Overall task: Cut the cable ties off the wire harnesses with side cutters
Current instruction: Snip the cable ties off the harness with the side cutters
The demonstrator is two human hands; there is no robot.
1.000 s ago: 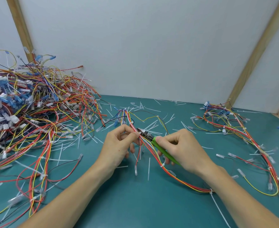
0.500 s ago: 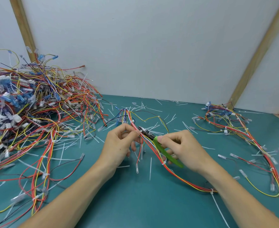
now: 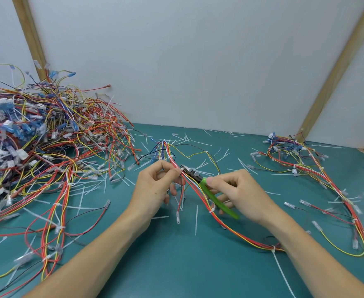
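Head view: left hand (image 3: 155, 188) pinches wire harness (image 3: 198, 190); right hand (image 3: 239, 190) grips green side cutters (image 3: 211, 190), tip at wires.

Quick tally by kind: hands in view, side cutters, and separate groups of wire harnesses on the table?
Hands: 2, left hand and right hand
Side cutters: 1
Harness groups: 3, big pile, held harness, right-side bundle
Total: 6

A teal tabletop (image 3: 176, 265) meets a white wall (image 3: 187, 61) (plain, matte) crossed by slanting wooden battens (image 3: 335, 74).
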